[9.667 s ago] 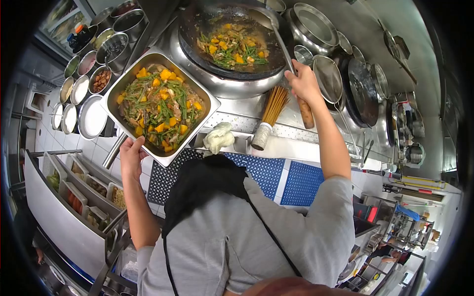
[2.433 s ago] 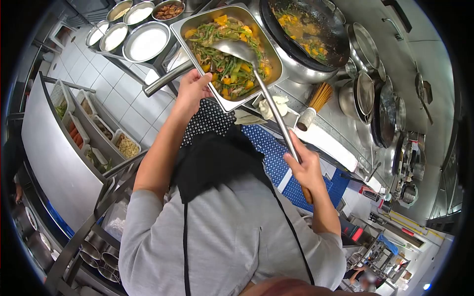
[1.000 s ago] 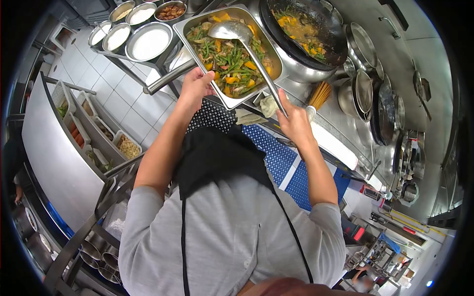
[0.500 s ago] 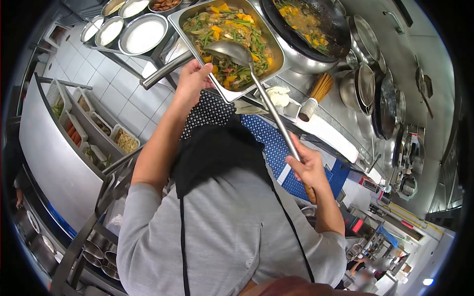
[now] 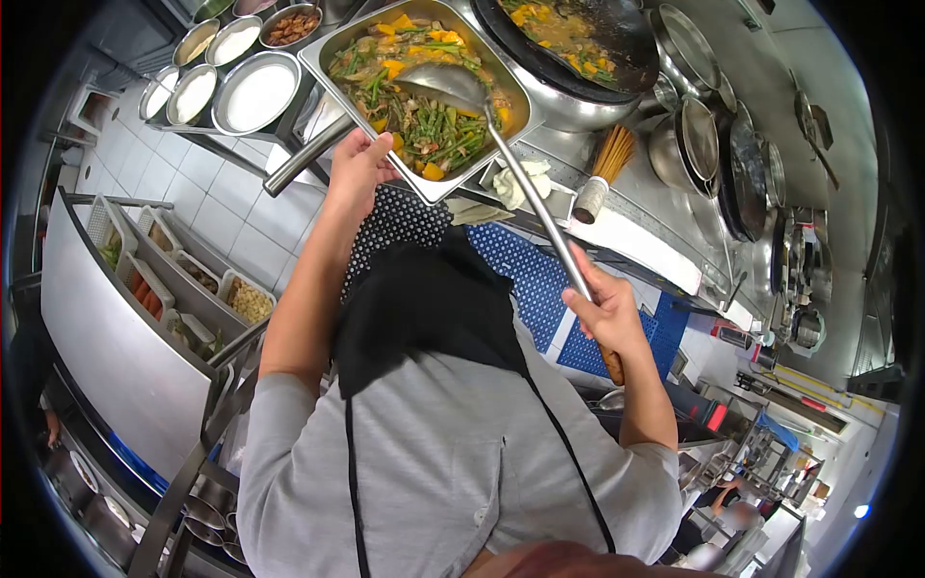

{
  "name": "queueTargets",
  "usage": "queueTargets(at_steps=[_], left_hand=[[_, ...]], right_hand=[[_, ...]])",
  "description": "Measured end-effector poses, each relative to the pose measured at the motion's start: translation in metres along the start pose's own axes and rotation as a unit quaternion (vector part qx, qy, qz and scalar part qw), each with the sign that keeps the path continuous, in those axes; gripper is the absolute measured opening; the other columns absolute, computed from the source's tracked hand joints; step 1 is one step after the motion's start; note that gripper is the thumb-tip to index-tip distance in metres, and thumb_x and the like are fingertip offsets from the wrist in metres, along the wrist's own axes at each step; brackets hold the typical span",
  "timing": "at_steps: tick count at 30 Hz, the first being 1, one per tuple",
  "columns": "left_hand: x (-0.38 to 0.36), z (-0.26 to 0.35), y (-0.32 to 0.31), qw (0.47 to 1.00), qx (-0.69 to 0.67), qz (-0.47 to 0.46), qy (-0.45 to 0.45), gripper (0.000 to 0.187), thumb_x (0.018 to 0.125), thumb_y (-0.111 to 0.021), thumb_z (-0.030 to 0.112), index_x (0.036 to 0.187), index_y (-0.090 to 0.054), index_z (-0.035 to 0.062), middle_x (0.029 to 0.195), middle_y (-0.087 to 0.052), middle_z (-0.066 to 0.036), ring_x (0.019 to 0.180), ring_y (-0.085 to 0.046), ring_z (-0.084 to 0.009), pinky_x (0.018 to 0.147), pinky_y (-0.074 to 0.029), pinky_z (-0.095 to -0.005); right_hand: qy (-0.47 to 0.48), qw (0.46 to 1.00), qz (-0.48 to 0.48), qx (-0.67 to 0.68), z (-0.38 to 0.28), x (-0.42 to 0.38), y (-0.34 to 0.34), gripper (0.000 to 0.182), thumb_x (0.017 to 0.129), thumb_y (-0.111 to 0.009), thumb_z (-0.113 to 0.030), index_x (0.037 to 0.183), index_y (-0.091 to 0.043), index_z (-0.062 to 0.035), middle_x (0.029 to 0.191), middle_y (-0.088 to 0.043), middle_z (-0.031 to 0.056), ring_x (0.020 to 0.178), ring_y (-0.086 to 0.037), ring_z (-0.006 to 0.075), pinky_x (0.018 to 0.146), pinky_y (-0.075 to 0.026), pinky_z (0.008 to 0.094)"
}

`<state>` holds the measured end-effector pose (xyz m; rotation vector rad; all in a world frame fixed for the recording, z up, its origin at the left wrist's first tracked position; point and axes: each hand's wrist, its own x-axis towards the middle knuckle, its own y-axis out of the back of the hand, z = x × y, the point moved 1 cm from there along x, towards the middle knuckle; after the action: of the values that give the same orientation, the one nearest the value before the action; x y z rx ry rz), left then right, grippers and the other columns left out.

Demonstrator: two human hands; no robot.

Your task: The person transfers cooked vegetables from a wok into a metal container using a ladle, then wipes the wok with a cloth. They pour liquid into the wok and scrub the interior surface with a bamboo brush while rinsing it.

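Note:
My left hand (image 5: 361, 173) grips the near-left rim of a rectangular steel food pan (image 5: 515, 130), thumb on top; the fingers beneath are partly hidden. The pan is filled with stewed vegetables (image 5: 434, 140), green beans and orange squash pieces among them. My right hand (image 5: 607, 303) is wrapped round the long handle of a steel ladle (image 5: 443, 82), close to its wooden end. The ladle's bowl rests on or just over the vegetables, back side up. Beyond the pan, a dark wok (image 5: 626, 63) holds more of the stew in brown liquid. A thick metal handle (image 5: 308, 154) sticks out beside my left hand.
Steel bowls of white powder or grains (image 5: 255, 93) stand at upper left. A bamboo wok brush (image 5: 605, 173) and a pale cloth (image 5: 520, 183) lie on the steel counter. More pans (image 5: 684, 144) are at right. A left-hand unit holds vegetable bins (image 5: 246, 297).
The ladle's bowl has moved slightly farther back over the pan, showing more green beans in front of it. The whole view has shifted a little. Both hands keep their grips.

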<state>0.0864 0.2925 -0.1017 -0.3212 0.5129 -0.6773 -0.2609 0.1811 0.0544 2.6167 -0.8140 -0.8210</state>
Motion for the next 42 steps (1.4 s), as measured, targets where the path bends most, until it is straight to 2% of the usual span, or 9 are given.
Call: queueTargets(at_steps=[10, 15, 20, 23, 28, 31, 36, 41, 42], left_hand=[[-0.002, 0.002, 0.000, 1.000, 0.005, -0.013, -0.007, 0.010, 0.099, -0.059, 0.013, 0.095, -0.056, 0.0049, 0.078, -0.063, -0.004, 0.064, -0.062, -0.0131, 0.058, -0.055, -0.0286], [-0.003, 0.002, -0.001, 1.000, 0.000, -0.019, -0.012, 0.009, 0.099, -0.059, 0.013, 0.095, -0.057, 0.0049, 0.079, -0.063, -0.004, 0.065, -0.063, -0.0136, 0.058, -0.055, -0.0289], [0.001, -0.003, 0.003, 1.000, -0.007, -0.022, -0.010, 0.009, 0.099, -0.059, 0.013, 0.096, -0.057, 0.0048, 0.080, -0.064, -0.005, 0.065, -0.063, -0.0141, 0.058, -0.055, -0.0297], [0.004, -0.006, 0.006, 1.000, -0.007, -0.023, -0.014, 0.009, 0.099, -0.058, 0.014, 0.097, -0.057, 0.0049, 0.082, -0.065, -0.005, 0.065, -0.063, -0.0140, 0.059, -0.056, -0.0301], [0.003, -0.004, 0.004, 1.000, 0.007, -0.019, -0.014, 0.009, 0.099, -0.058, 0.014, 0.099, -0.058, 0.0050, 0.082, -0.065, -0.005, 0.066, -0.063, -0.0135, 0.059, -0.056, -0.0298], [0.000, 0.000, 0.002, 1.000, 0.010, -0.020, -0.006, 0.008, 0.099, -0.058, 0.014, 0.099, -0.058, 0.0053, 0.083, -0.064, -0.005, 0.067, -0.063, -0.0133, 0.059, -0.056, -0.0297], [-0.005, 0.004, -0.002, 1.000, 0.002, -0.009, -0.013, 0.011, 0.097, -0.061, 0.013, 0.095, -0.055, 0.0045, 0.081, -0.058, -0.004, 0.064, -0.059, -0.0138, 0.056, -0.053, -0.0306], [0.000, -0.002, 0.002, 1.000, -0.002, -0.014, -0.012, 0.012, 0.096, -0.063, 0.014, 0.093, -0.055, 0.0057, 0.080, -0.058, -0.004, 0.064, -0.058, -0.0135, 0.057, -0.053, -0.0308], [0.001, -0.002, 0.002, 1.000, -0.001, -0.018, -0.014, 0.011, 0.096, -0.062, 0.014, 0.093, -0.055, 0.0060, 0.079, -0.058, -0.004, 0.064, -0.058, -0.0134, 0.057, -0.053, -0.0312]], right_hand=[[-0.004, 0.998, 0.052, -0.034, 0.007, 0.024, 0.002, 0.062, 0.090, -0.065, -0.003, 0.148, -0.044, -0.0105, 0.073, -0.061, 0.0013, 0.045, -0.045, 0.0051, 0.041, -0.040, 0.0236], [-0.039, 0.996, -0.008, 0.082, 0.011, 0.051, -0.030, 0.063, 0.090, -0.065, -0.003, 0.149, -0.043, -0.0107, 0.073, -0.059, 0.0004, 0.044, -0.045, 0.0044, 0.039, -0.040, 0.0228], [0.008, 1.000, 0.018, 0.021, 0.005, 0.028, -0.020, 0.064, 0.089, -0.064, 0.000, 0.149, -0.044, -0.0142, 0.067, -0.057, -0.0012, 0.044, -0.046, 0.0043, 0.039, -0.040, 0.0228], [-0.052, 0.993, -0.045, 0.101, 0.010, 0.020, -0.022, 0.064, 0.089, -0.064, 0.000, 0.149, -0.044, -0.0159, 0.064, -0.055, -0.0026, 0.043, -0.046, 0.0040, 0.039, -0.040, 0.0223], [0.003, 0.992, -0.069, 0.104, -0.005, 0.047, -0.038, 0.065, 0.091, -0.064, -0.002, 0.150, -0.042, -0.0158, 0.065, -0.054, -0.0034, 0.045, -0.045, 0.0030, 0.041, -0.041, 0.0208], [0.060, 0.996, 0.004, 0.067, -0.010, 0.050, -0.034, 0.064, 0.091, -0.064, -0.002, 0.149, -0.043, -0.0141, 0.066, -0.054, -0.0041, 0.044, -0.043, 0.0022, 0.041, -0.039, 0.0202], [0.102, 0.990, 0.082, -0.061, 0.013, 0.096, -0.037, 0.058, 0.086, -0.067, -0.008, 0.140, -0.048, 0.0037, 0.097, -0.070, 0.0178, 0.082, -0.055, 0.0075, 0.074, -0.049, 0.0254], [0.165, 0.977, 0.100, -0.093, 0.022, 0.125, -0.049, 0.057, 0.086, -0.066, -0.009, 0.140, -0.050, 0.0009, 0.093, -0.069, 0.0196, 0.069, -0.063, 0.0137, 0.069, -0.051, 0.0290], [0.185, 0.970, 0.112, -0.113, 0.019, 0.122, -0.047, 0.058, 0.087, -0.066, -0.009, 0.142, -0.049, -0.0020, 0.087, -0.068, 0.0125, 0.064, -0.060, 0.0122, 0.064, -0.050, 0.0281]])
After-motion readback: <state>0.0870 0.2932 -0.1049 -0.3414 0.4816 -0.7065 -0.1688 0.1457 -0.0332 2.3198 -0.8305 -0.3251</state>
